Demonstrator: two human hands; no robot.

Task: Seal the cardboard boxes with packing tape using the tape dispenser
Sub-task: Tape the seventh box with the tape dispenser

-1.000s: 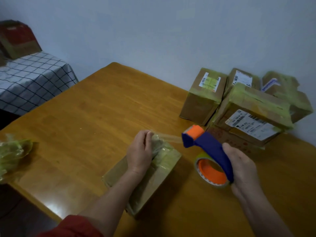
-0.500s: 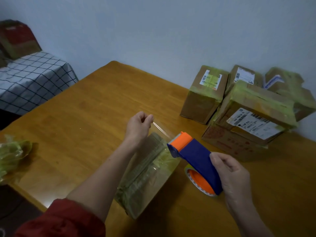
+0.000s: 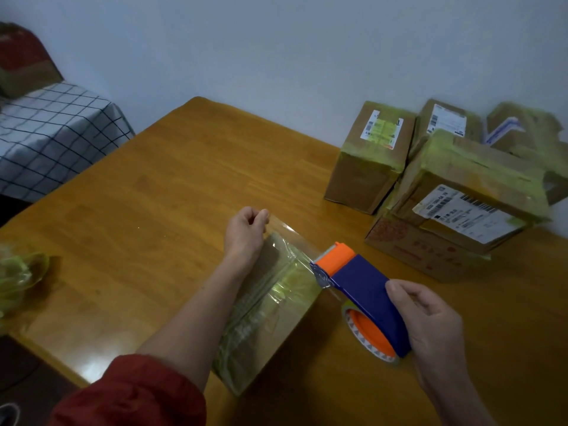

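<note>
my left grip pinches the tape end over the box, my right grip clasps the dispenser beside its edge.

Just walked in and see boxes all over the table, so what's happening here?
A person is taping up a cardboard box on the wooden table. The right hand holds the blue and orange tape dispenser at the box's far end, while the left hand pinches the free end of the clear tape strip stretched from it. Several taped boxes sit stacked by the wall, and a wad of used tape lies at the table's left edge.
</note>
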